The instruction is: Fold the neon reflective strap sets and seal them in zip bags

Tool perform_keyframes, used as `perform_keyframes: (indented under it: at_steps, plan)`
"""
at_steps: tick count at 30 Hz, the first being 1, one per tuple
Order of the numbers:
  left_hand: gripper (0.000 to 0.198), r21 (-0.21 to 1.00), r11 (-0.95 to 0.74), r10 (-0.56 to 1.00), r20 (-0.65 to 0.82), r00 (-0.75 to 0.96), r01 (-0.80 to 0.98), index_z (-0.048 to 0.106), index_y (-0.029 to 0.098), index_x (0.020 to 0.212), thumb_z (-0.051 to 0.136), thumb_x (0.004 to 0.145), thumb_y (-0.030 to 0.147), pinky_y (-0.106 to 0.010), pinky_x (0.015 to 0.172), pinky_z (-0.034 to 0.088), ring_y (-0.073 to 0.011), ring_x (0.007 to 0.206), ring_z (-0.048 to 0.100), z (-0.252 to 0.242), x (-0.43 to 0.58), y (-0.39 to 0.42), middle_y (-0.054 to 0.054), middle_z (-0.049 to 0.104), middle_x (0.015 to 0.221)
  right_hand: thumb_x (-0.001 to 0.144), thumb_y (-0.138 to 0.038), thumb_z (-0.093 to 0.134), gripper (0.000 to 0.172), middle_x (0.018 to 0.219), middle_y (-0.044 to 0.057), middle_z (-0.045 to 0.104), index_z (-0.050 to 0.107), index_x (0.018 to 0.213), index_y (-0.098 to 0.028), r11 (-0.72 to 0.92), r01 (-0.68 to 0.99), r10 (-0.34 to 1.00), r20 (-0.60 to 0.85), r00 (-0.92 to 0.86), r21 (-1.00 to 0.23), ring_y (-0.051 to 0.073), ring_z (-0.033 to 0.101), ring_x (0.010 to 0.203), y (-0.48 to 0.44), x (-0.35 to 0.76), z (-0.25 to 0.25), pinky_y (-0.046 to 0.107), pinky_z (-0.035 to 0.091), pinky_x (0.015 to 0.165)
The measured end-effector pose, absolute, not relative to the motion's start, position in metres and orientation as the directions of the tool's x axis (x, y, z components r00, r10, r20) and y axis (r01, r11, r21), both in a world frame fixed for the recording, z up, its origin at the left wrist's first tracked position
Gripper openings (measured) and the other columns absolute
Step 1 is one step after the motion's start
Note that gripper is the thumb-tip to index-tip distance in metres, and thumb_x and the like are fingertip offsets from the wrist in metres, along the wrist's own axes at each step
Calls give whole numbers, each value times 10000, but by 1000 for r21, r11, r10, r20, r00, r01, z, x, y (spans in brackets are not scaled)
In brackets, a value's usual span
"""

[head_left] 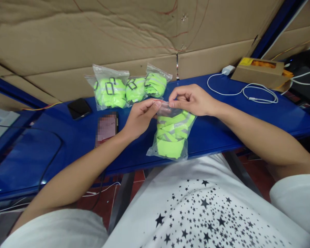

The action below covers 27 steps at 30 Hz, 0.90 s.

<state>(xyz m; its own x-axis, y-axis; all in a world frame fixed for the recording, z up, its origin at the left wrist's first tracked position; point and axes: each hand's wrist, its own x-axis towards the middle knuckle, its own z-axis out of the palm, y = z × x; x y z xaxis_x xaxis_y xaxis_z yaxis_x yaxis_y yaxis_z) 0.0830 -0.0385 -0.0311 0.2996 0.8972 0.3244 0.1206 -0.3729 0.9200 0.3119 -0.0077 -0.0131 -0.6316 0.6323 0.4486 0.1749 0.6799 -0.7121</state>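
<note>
A clear zip bag (167, 110) holds a folded neon-yellow reflective strap (172, 137) with grey stripes. It lies at the front edge of the blue table, its mouth toward the back. My left hand (143, 117) pinches the left end of the bag's top edge between thumb and finger. At the right part of the same edge, my right hand (192, 100) is closed in a pinch. Whether the seal is closed all along I cannot make out. Just behind my hands stand several similar filled bags (111, 91), some showing black buckles.
A black phone (79, 109) and a second device with a blurred screen (107, 127) lie at the left. A white charger (227, 70) with a coiled cable (259, 94) and an open cardboard box (258, 74) are at the right. Cardboard (134, 34) covers the wall behind the table (209, 137).
</note>
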Motion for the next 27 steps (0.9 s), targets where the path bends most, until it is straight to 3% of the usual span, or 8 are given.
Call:
perform_keyframes:
  at_steps: [5, 9, 12, 16, 18, 20, 22, 27]
  plan:
    - [501, 917, -360, 901, 294, 319, 171, 674, 226, 1266, 609, 959, 616, -261, 669, 576, -195, 893, 722, -40, 82, -29, -82, 754, 1083, 903, -492, 741, 346, 516, -104, 366, 736, 910, -146, 671, 270, 676, 420, -606, -690, 58, 287, 486, 12, 320, -14, 239, 217, 500]
    - [589, 873, -368, 885, 223, 410, 320, 490, 218, 1434, 574, 979, 582, -305, 748, 592, -197, 954, 721, -49, 81, -28, -136, 676, 1294, 847, -456, 793, 300, 591, -38, 580, 802, 879, -158, 569, 571, 822, 392, -412, -592, 86, 424, 535, 53, 352, -22, 256, 311, 553]
    - [549, 716, -520, 807, 234, 542, 465, 508, 191, 1430, 554, 1003, 533, -376, 912, 576, -227, 1090, 695, -50, 80, -34, -168, 591, 1425, 862, -410, 784, 287, 755, 48, 726, 827, 952, -141, 323, 774, 912, 399, -100, -544, 128, 558, 644, 88, 378, -29, 281, 386, 633]
    - [419, 353, -768, 619, 194, 761, 535, 593, 198, 1378, 499, 1050, 441, -514, 1140, 430, -318, 1336, 570, -46, 78, -45, -163, 558, 1492, 950, -473, 654, 454, 981, 227, 770, 812, 915, -48, 28, 879, 941, 310, 138, -476, 214, 695, 899, 124, 381, -21, 355, 454, 774]
    - [421, 231, -799, 593, 157, 789, 555, 598, 192, 1391, 466, 1067, 427, -539, 1138, 415, -343, 1367, 541, -45, 78, -48, -166, 545, 1519, 998, -491, 571, 535, 1077, 294, 742, 792, 870, -21, -7, 912, 949, 285, 136, -411, 263, 710, 1042, 133, 363, -12, 388, 462, 851]
    - [438, 175, -809, 586, 151, 796, 561, 595, 182, 1404, 440, 1078, 430, -526, 1119, 430, -342, 1360, 547, -46, 78, -49, -165, 544, 1525, 1012, -481, 572, 495, 1171, 289, 725, 786, 930, -42, 33, 924, 965, 253, 70, -382, 306, 696, 1146, 138, 335, -6, 400, 475, 924]
    - [452, 156, -815, 579, 163, 799, 558, 593, 179, 1412, 434, 1081, 441, -512, 1109, 439, -335, 1353, 554, -47, 78, -49, -161, 547, 1524, 972, -513, 646, 457, 1215, 259, 726, 783, 1009, -78, 85, 912, 979, 205, -2, -400, 351, 671, 1209, 142, 304, -6, 437, 482, 1001]
    - [455, 140, -829, 558, 172, 811, 541, 591, 181, 1416, 420, 1086, 443, -501, 1090, 448, -328, 1341, 562, -49, 77, -48, -157, 560, 1511, 846, -584, 764, 641, 1270, 330, 674, 721, 1148, -20, 85, 873, 990, 137, -21, -480, 454, 592, 1300, 156, 258, -13, 597, 427, 1090]
